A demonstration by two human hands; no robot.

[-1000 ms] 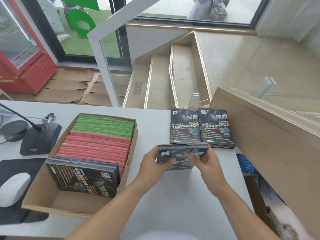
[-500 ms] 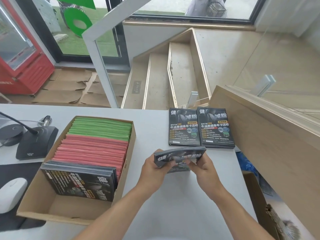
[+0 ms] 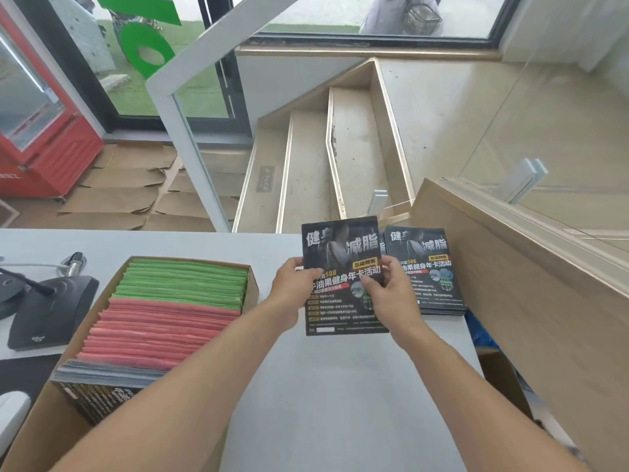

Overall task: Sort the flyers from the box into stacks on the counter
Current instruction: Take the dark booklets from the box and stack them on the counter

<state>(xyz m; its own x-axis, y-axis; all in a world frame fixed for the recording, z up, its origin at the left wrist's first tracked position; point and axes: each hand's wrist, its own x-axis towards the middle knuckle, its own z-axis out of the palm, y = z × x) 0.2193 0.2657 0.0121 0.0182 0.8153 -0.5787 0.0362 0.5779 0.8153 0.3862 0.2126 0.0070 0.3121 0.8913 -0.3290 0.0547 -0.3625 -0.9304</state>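
Black flyers (image 3: 343, 264) moved forward; left hand (image 3: 292, 287), right hand (image 3: 391, 294) gripping; stack (image 3: 429, 267) beside.

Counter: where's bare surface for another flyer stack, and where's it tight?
Free: the white counter in front of the held flyers, between the box and the counter's right edge; also the strip behind the box. Tight: the far right corner, where the flyer stack lies against the wooden ledge, and both hands grip flyers there.

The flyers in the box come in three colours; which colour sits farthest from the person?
The green flyers, at the far end of the box. The pink flyers fill the middle, and the black flyers sit at the near end.
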